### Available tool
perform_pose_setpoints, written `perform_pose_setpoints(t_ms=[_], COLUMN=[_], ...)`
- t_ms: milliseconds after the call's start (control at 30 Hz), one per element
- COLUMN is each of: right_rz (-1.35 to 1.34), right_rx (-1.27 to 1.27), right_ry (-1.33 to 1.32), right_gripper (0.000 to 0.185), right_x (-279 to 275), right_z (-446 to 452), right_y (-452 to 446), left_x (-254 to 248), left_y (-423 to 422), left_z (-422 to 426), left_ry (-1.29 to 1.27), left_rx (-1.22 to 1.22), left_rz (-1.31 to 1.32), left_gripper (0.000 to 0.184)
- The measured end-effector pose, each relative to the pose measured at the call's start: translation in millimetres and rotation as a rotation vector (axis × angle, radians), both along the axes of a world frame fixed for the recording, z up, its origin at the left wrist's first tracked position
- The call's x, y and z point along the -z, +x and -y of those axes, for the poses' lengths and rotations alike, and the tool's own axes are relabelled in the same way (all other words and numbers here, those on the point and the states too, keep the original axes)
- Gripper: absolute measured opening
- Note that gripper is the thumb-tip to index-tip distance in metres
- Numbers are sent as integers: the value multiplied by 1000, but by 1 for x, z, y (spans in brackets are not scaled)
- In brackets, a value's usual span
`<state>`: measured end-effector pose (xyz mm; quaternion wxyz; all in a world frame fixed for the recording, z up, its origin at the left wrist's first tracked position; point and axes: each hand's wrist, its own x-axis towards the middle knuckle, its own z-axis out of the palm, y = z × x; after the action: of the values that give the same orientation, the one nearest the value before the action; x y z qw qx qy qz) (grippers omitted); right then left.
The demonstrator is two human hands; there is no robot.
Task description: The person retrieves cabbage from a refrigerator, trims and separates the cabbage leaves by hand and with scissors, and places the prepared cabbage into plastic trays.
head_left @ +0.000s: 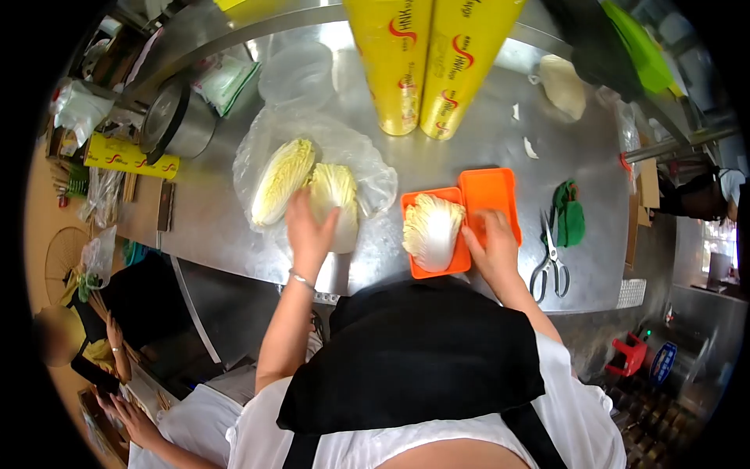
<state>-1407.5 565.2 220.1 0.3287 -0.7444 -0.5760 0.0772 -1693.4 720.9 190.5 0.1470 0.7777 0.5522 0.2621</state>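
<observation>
Two napa cabbages, one at the left (pixel 283 181) and one at the right (pixel 337 195), lie on a clear plastic bag (pixel 376 176) on the steel table. My left hand (pixel 307 228) is over the left side of the right cabbage, its thumb apart from the fingers. A cut piece of napa cabbage (pixel 433 230) sits in an orange tray (pixel 428 273). A second orange tray (pixel 492 187) stands against it, to its right. My right hand (pixel 494 246) is at the join of the trays, thumb by the first tray's rim, fingers loosely bent over the second.
Two yellow wrap rolls (pixel 398 70) stand behind the trays. Scissors (pixel 551 262) and a green cloth-like bundle (pixel 570 215) lie at the right. A metal pot (pixel 180 121) is at the far left. Another person's hand (pixel 129 418) shows at lower left.
</observation>
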Motion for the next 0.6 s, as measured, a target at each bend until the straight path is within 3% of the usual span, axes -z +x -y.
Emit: perform_pose_setpoints(t_ms=[67, 100, 167, 267, 300, 333, 400, 433, 467, 533, 600], right_rz=[-200, -255, -225, -233, -208, -184, -155, -94, -33, -45, -904], right_rx=[71, 28, -7, -48, -65, -82, -78, -61, -45, -41, -119], right_ry=[-384, -446, -387, -340, -278, -217, -230, -200, -170, -152, -264], right_gripper=[31, 31, 34, 38, 39, 41, 41, 40, 39, 37, 41], right_x=[2, 3, 12, 20, 26, 26, 19, 6, -2, -6, -20], right_z=[15, 20, 28, 27, 24, 21, 19, 18, 16, 15, 10], right_y=[0, -1, -8, -14, -16, -19, -21, -20, -20, -13, -7], left_x=[2, 4, 12, 16, 18, 15, 5, -11, -23, -44, -75], left_y=[-9, -10, -15, -17, -15, -18, -31, -27, -28, -28, -7], left_z=[-6, -5, -9, -9, -6, -6, -5, 2, 8, 20, 31], left_ry=[-135, -263, -446, -477, -518, -520, -688, -707, -707, -705, -745], left_rx=[-15, -55, -115, -179, -175, -172, -112, -130, -128, -82, -73], left_rz=[85, 115, 190, 299, 596, 591, 587, 707, 703, 1018, 1052], left_gripper=[65, 67, 72, 71, 56, 56, 36, 22, 22, 20, 21])
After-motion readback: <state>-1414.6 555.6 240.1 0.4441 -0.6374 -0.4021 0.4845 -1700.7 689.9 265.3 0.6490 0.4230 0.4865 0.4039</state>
